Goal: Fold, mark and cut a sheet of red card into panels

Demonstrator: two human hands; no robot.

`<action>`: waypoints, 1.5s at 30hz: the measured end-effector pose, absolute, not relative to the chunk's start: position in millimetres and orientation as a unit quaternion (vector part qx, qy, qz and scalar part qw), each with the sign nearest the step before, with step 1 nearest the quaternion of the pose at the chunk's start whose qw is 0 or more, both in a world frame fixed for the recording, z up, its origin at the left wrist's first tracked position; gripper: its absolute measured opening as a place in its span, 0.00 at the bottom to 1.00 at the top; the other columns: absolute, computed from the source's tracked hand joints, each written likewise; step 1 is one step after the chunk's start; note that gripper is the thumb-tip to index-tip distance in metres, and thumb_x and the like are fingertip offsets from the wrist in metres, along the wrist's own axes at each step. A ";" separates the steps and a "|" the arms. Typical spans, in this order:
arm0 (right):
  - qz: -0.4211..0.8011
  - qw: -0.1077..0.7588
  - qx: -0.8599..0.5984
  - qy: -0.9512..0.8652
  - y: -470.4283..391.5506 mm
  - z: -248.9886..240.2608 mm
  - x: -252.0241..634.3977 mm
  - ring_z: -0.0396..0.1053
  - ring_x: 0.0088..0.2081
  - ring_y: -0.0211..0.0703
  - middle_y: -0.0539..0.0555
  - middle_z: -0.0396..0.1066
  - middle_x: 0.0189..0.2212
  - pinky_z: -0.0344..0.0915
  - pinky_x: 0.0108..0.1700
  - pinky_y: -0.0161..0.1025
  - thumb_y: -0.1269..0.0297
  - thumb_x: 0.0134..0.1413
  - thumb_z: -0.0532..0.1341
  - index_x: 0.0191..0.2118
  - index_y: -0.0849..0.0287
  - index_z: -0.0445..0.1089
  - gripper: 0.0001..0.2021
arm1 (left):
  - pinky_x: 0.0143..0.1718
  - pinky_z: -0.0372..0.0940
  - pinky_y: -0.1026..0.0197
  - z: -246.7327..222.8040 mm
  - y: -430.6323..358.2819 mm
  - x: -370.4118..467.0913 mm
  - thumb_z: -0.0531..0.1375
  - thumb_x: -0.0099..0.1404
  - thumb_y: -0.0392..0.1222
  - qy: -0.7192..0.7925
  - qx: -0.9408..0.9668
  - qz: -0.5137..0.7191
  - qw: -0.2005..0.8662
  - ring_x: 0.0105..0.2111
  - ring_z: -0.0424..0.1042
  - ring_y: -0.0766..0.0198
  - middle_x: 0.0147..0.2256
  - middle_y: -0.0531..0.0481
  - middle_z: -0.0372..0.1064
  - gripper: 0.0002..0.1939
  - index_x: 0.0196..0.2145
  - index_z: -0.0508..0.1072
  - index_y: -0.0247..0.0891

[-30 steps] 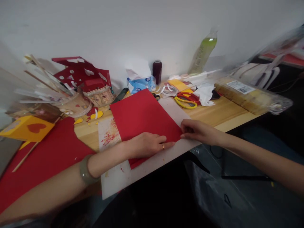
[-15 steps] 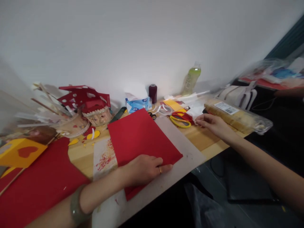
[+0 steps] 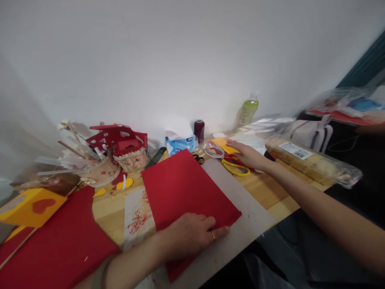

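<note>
"What do the containers by your wall hold?"

"From my feed, the lace-trimmed pot (image 3: pixel 100 173) at left holds thin sticks (image 3: pixel 71 149) and pale strips. Beside it, cut red card (image 3: pixel 118 134) rises over a second pot (image 3: pixel 132 161), hiding its inside. The bottle (image 3: pixel 248 111) has green liquid in it; the clear package (image 3: pixel 311 159) holds something yellowish-brown under a label."

"And the red sheet (image 3: pixel 182 182)?"

"It's on the pale board (image 3: pixel 252 210). My left hand (image 3: pixel 191 233) lies on its near part, unclosed, index finger extended."

"Your right?"

"My right hand (image 3: pixel 246 155) is over by the yellow paper (image 3: pixel 223 144), fingertips at its edge. I can't tell whether they pinch it."

"Anything in the way?"

"That hand partly covers the red-and-yellow scissors (image 3: pixel 236 168). Black-handled scissors (image 3: pixel 198 159) sit just past the sheet, near the blue tissue pack (image 3: pixel 180 146) and dark spool (image 3: pixel 199 130)."
</note>
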State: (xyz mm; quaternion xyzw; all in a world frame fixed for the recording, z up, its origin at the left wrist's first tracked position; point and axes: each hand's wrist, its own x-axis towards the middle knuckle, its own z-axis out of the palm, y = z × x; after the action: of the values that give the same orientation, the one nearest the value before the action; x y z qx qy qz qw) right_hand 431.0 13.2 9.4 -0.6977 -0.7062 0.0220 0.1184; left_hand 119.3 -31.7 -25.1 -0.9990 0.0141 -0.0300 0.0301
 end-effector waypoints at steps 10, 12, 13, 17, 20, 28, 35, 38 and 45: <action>-0.013 -0.116 -0.741 -0.662 -5.4 4.0 426.1 0.68 0.43 0.44 0.56 0.66 0.47 0.67 0.43 0.48 0.58 0.59 0.58 0.50 0.60 0.64 0.16 | 0.19 0.53 0.61 -25.0 -32.0 118.3 0.50 0.70 0.38 0.008 -0.998 -0.050 0.024 0.27 0.66 0.63 0.32 0.54 0.65 0.16 0.54 0.57 0.41; -0.037 -0.130 -0.744 -0.654 -1.6 7.2 426.0 0.67 0.44 0.44 0.56 0.66 0.48 0.67 0.44 0.48 0.58 0.59 0.58 0.50 0.60 0.64 0.16 | 0.20 0.53 0.61 -26.3 -31.9 118.1 0.51 0.70 0.38 0.004 -0.998 -0.057 0.024 0.27 0.66 0.63 0.33 0.54 0.65 0.16 0.54 0.57 0.41; -0.048 -0.133 -0.746 -0.651 1.4 10.2 427.1 0.67 0.44 0.44 0.57 0.66 0.48 0.67 0.44 0.48 0.58 0.59 0.58 0.50 0.60 0.64 0.16 | 0.20 0.52 0.61 -26.8 -31.9 117.9 0.51 0.70 0.38 0.003 -0.998 -0.059 0.023 0.27 0.66 0.63 0.32 0.54 0.65 0.16 0.54 0.58 0.41; -0.084 -0.128 -0.748 -0.645 19.8 26.0 436.1 0.67 0.44 0.45 0.57 0.65 0.48 0.67 0.44 0.48 0.58 0.59 0.58 0.51 0.60 0.64 0.17 | 0.20 0.51 0.60 -27.0 -32.0 117.7 0.51 0.70 0.38 0.004 -0.998 -0.058 0.019 0.26 0.66 0.63 0.32 0.54 0.64 0.16 0.54 0.57 0.42; -0.097 -0.117 -0.749 -0.645 35.6 34.1 442.1 0.67 0.45 0.45 0.57 0.65 0.49 0.67 0.44 0.49 0.58 0.59 0.58 0.51 0.60 0.64 0.17 | 0.19 0.49 0.61 -27.4 -32.1 119.2 0.52 0.70 0.39 0.005 -0.998 -0.050 0.024 0.26 0.66 0.63 0.32 0.54 0.65 0.16 0.54 0.57 0.42; -0.075 -0.115 -0.776 -0.616 21.9 17.2 427.5 0.68 0.43 0.44 0.57 0.66 0.47 0.67 0.43 0.47 0.58 0.59 0.57 0.51 0.60 0.64 0.17 | 0.20 0.52 0.63 -30.9 -32.4 119.9 0.53 0.69 0.38 0.004 -0.998 -0.064 0.020 0.27 0.67 0.63 0.32 0.53 0.66 0.16 0.54 0.57 0.41; -0.085 -0.094 -0.756 -0.643 -20.2 -7.3 398.9 0.68 0.43 0.44 0.57 0.65 0.49 0.68 0.42 0.47 0.58 0.59 0.57 0.52 0.60 0.63 0.17 | 0.22 0.56 0.64 -22.5 -33.3 117.6 0.51 0.70 0.37 0.001 -0.999 -0.040 0.030 0.28 0.67 0.64 0.33 0.53 0.65 0.17 0.55 0.56 0.41; -0.094 -0.103 -0.763 -0.631 -29.8 -13.5 397.0 0.68 0.42 0.43 0.57 0.66 0.47 0.68 0.41 0.46 0.58 0.59 0.57 0.51 0.60 0.63 0.17 | 0.22 0.56 0.64 -22.2 -33.3 117.9 0.51 0.70 0.36 0.005 -0.999 -0.040 0.031 0.28 0.67 0.64 0.33 0.53 0.65 0.17 0.55 0.56 0.41; -0.086 -0.158 -0.761 -0.623 -40.1 -19.4 397.5 0.68 0.42 0.44 0.57 0.66 0.46 0.68 0.42 0.46 0.59 0.59 0.58 0.50 0.62 0.64 0.17 | 0.21 0.57 0.63 -24.0 -33.5 117.8 0.52 0.69 0.37 0.003 -0.998 -0.048 0.029 0.28 0.67 0.63 0.33 0.53 0.66 0.17 0.55 0.57 0.41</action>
State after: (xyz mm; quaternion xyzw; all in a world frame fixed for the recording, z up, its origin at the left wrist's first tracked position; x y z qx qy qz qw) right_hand 397.5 -40.1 -19.4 -0.7613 -0.6230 -0.0860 -0.1579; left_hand 117.8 -33.5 -24.0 -0.9984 0.0032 -0.0484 0.0290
